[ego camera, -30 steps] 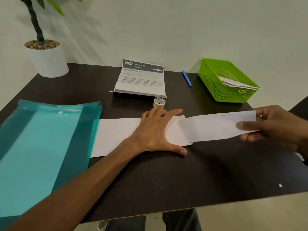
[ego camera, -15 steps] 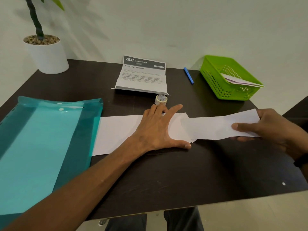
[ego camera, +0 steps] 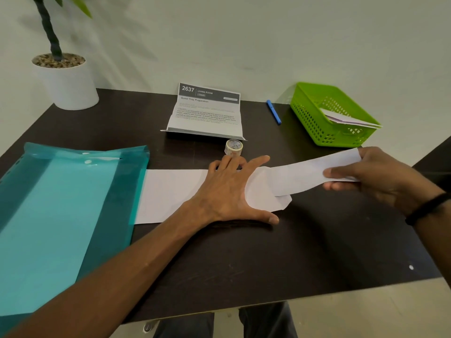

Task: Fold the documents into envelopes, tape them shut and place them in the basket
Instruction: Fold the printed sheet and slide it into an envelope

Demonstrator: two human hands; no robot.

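A long white envelope (ego camera: 170, 193) lies flat on the dark table, its flap end pointing right. My left hand (ego camera: 229, 191) presses flat on it with fingers spread. My right hand (ego camera: 371, 176) pinches the right end of a folded white document (ego camera: 305, 172), whose left end is tucked into the envelope's mouth. A small roll of clear tape (ego camera: 233, 147) stands just beyond my left fingers. At the back right, the green basket (ego camera: 314, 120) holds a white envelope.
A teal plastic folder (ego camera: 61, 215) covers the table's left side and overlaps the envelope's left end. A printed sheet (ego camera: 207, 111) lies at the back middle, a blue pen (ego camera: 273, 115) beside the basket, a white plant pot (ego camera: 66, 81) at the back left corner.
My right hand has raised the document's right end and pushed it a little leftward into the envelope. My left hand has stayed pressed on the envelope.
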